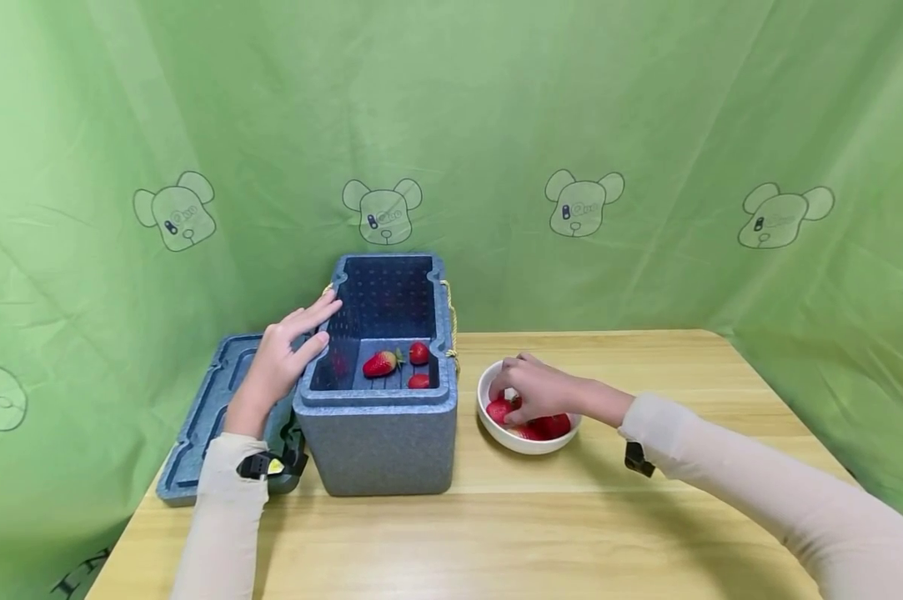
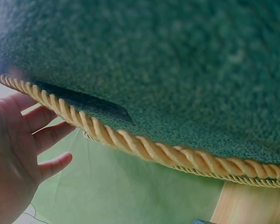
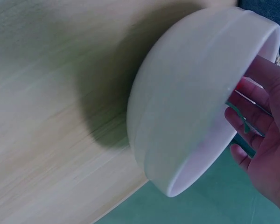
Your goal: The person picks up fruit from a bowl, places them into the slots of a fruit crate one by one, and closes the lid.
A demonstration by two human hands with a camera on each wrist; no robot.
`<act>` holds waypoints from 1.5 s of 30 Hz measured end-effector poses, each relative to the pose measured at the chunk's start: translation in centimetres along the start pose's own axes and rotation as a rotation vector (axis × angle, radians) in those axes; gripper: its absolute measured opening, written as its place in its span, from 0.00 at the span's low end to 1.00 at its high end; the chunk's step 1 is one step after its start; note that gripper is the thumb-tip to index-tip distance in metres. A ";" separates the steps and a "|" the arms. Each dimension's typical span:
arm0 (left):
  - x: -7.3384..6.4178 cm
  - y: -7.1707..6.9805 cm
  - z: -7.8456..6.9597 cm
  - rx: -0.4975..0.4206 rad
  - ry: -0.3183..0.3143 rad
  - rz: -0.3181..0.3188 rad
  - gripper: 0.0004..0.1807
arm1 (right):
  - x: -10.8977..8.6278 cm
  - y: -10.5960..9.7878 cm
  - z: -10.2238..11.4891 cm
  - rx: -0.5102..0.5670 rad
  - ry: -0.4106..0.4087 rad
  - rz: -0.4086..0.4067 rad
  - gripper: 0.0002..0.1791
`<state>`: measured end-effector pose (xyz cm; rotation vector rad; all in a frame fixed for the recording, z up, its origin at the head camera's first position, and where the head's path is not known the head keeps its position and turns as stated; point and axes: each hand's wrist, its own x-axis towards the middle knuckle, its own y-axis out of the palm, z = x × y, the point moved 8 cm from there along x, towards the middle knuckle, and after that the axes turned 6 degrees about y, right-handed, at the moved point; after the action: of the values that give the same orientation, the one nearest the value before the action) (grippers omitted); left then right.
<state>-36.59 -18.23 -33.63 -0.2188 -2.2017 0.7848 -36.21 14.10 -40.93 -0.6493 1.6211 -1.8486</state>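
Observation:
A blue-grey foam box (image 1: pixel 379 454) with no lid on stands on the table, with several strawberries (image 1: pixel 379 364) on its floor. My left hand (image 1: pixel 280 357) rests at the box's left rim, fingers extended; the left wrist view shows them by the twisted yellow rope handle (image 2: pixel 144 147). To the right of the box is a white bowl (image 1: pixel 528 446) of strawberries. My right hand (image 1: pixel 544 390) reaches into it, thumb and fingers around a strawberry (image 1: pixel 499 412). In the right wrist view the bowl wall (image 3: pixel 186 93) hides most of that fruit; a green leaf shows between the fingers.
The box's lid (image 1: pixel 199 442) lies flat on the table left of the box, partly behind my left forearm. A second rope handle (image 1: pixel 453 325) hangs on the box's right side. Green cloth (image 1: pixel 496 108) with bear-head drawings encloses the wooden table (image 1: pixel 541 533).

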 end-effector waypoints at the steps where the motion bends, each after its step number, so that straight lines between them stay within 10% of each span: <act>1: 0.0 0.0 0.0 0.000 -0.001 0.001 0.27 | 0.0 -0.1 0.0 0.006 0.003 -0.005 0.14; 45: -0.1 0.0 0.1 -0.009 -0.019 0.009 0.28 | -0.2 -7.7 -1.2 0.090 0.094 -0.189 0.18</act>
<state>-36.58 -18.30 -33.69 -0.2262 -2.2236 0.7852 -37.76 15.78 -33.43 -0.7063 1.5708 -2.1035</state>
